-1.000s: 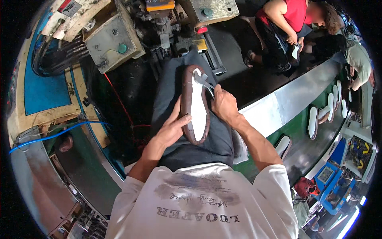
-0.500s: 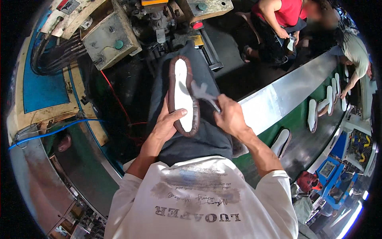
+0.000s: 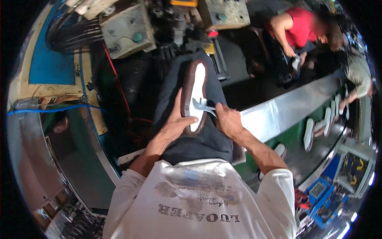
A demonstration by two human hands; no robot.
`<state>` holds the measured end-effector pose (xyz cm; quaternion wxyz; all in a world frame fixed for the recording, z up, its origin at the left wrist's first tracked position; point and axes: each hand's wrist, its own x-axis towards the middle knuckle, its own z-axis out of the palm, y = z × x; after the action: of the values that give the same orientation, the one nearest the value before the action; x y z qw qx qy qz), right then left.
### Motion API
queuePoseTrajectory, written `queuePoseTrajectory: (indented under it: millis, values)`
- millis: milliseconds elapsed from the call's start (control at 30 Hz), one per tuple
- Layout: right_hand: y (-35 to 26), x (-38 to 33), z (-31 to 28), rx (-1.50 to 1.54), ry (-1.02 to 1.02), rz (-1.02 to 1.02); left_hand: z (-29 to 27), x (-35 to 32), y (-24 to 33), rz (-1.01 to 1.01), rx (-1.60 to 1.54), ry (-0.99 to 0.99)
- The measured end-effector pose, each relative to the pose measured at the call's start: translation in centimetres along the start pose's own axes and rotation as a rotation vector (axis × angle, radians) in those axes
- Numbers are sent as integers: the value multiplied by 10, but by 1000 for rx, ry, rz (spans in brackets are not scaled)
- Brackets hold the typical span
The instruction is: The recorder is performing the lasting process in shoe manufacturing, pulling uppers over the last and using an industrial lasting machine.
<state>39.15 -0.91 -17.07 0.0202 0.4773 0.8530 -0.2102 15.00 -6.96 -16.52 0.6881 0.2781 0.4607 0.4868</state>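
Observation:
A brown shoe upper on a last (image 3: 195, 93) lies sole-up along my lap, its white insole facing me. My left hand (image 3: 175, 121) grips the heel end of it from the left side. My right hand (image 3: 227, 120) is closed around a metal pincer tool (image 3: 203, 105), whose jaws rest on the white insole near the middle of the shoe. Dark trousers show under the shoe.
A grey machine with control boxes (image 3: 123, 28) stands ahead. On my right runs a metal-edged conveyor (image 3: 278, 115) carrying several white soles (image 3: 309, 133). Two other people (image 3: 298, 34) work at its far end. A blue cable (image 3: 55, 109) crosses the left.
The shoe has been turned and shifted on my lap, with its toe now pointing further away. The pincer jaws have moved onto the insole's middle.

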Motion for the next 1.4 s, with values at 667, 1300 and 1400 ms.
queuePoseTrajectory:
  millis: [667,1300,1400]
  values:
    - [59,-8,3,936,150,579,-459,-282,23,140,1318,1772]
    - [181,-279,88,-95,740,1142,-206,55,70,165,749,306]
    - [199,-363,107,-38,471,1549,-180,68,71,163,765,217]
